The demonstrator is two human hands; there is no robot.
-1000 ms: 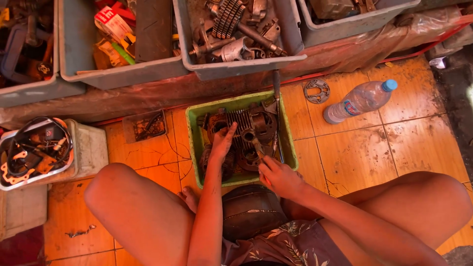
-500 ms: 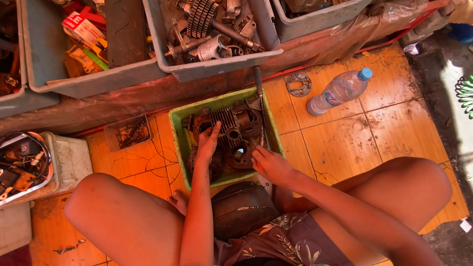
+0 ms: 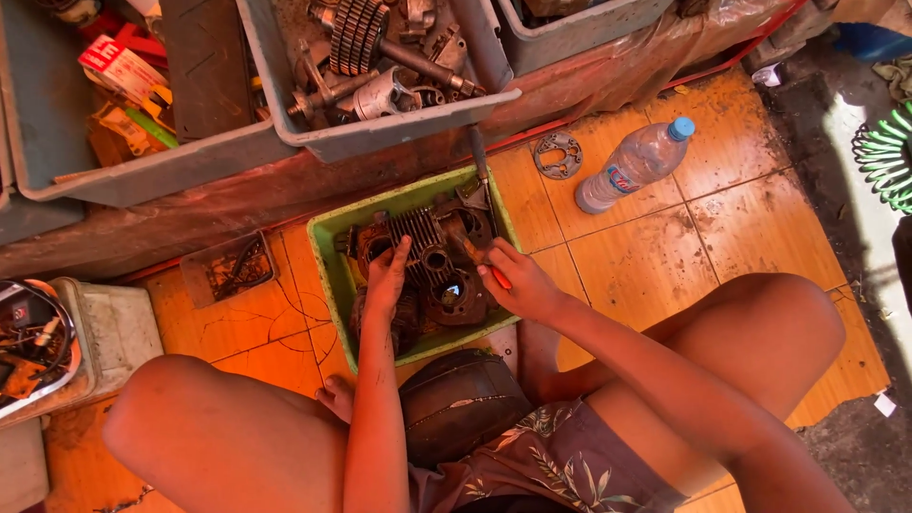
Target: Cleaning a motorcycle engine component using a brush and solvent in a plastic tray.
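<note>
The left hand [image 3: 388, 277] lies palm down with fingers spread loosely on the greasy engine [image 3: 427, 271], fingertips at its finned cylinder, gripping nothing. Just to its right, the right hand [image 3: 521, 285] is curled around a small tool [image 3: 480, 261] with a red handle, whose tip points at the engine's upper right part; what kind of tool it is cannot be told. The engine sits in a green tray [image 3: 332, 275] on the orange tiled floor [image 3: 646, 275], directly under both hands, and fills most of the tray, with darker oily bits beside it that are too murky to tell apart. A long dark rod [image 3: 480, 161] stands up out of the tray's far edge, just beyond the right hand, and leans against the grey bin above. Nearer the person than the hands, a dark rounded seat [image 3: 461, 404] lies between the bare legs, touching the tray's near rim. Left of the left hand, a small clear dish [image 3: 228, 271] holds rusty scraps, and farther left a white tub [image 3: 104, 332] carries a bowl of tangled wires [image 3: 33, 342]. Beyond the hands, a grey bin [image 3: 380, 133] holds a gear, shafts and metal parts; the bin [image 3: 142, 171] to its left holds boxes and a black slab. To the right, well clear of the right hand, a metal gasket [image 3: 557, 154] lies flat on the floor, and just beside it a plastic bottle [image 3: 632, 166] with a blue cap lies on its side.
</note>
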